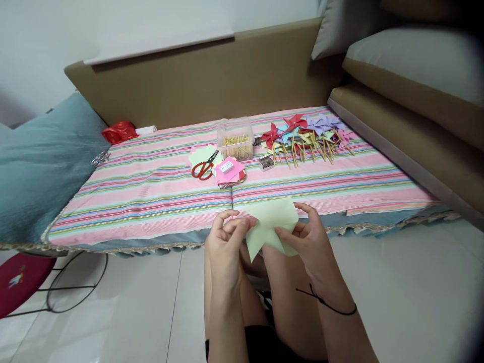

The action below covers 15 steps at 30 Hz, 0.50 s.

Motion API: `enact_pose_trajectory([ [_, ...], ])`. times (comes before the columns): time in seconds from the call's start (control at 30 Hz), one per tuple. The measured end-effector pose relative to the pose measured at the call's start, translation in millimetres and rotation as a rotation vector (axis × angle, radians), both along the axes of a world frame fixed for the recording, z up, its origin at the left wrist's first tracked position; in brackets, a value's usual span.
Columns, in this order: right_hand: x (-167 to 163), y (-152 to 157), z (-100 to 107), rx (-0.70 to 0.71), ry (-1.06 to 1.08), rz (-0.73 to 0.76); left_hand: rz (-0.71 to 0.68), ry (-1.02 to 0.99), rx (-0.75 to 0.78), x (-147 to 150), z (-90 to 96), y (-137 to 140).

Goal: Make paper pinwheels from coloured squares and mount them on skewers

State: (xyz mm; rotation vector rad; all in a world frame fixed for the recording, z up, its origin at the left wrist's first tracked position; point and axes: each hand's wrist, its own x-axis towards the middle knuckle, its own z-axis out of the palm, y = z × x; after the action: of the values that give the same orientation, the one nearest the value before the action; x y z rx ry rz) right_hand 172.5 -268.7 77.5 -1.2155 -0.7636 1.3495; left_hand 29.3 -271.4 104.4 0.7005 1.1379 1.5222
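The likeliest trouble, as I judge it, is a tear: the left hand [227,233] pinches the left edge of the green paper [273,218] between thumb and fingertips, while the right hand [309,236] grips its right part, thumb on the near face and fingers at the edge and behind. The hands are apart from each other, both closed on this one sheet, so an uneven pull between them could rip it at the inner end of the notch in its lower edge. Pressing too hard with the right thumb could leave a stray crease, and if either pinch slackens, that side could droop or slip, since the paper hangs in the air above the knees [276,262], just before the front edge of the striped cloth [151,194], with nothing flat beneath it. As for its looks, the paper is pale, plain green, thin and matt, with no writing that I can see. Its upper edge runs fairly straight, and below, a wide V-shaped gap parts two flaps, the left one ending in a sharp point. Fingers cover parts of both sides, so I cannot tell whether further cuts or folds lie there.
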Motion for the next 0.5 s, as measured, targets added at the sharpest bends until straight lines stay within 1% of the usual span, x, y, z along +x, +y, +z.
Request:
enact_pose_trajectory([
  [0.13, 0.5, 0.8, -1.3, 0.001, 0.006, -0.011, -0.05, 0.035, 0.017, 4.6, -3.7, 0.3],
  [0.27, 0.5, 1.6, -0.1, 0.015, 0.033, -0.026, -0.024, 0.079, 0.017, 7.6, -8.6, 3.9],
  [0.33, 0.3, 1.5, 1.4, 0.023, 0.045, -0.027, -0.036, 0.084, -0.013, 8.0, -11.5, 5.6],
  [0.5, -1.0, 0.6, 5.4, 0.03, 0.037, -0.007, -0.147, 0.033, -0.111, 8.8, -14.3, 6.0],
])
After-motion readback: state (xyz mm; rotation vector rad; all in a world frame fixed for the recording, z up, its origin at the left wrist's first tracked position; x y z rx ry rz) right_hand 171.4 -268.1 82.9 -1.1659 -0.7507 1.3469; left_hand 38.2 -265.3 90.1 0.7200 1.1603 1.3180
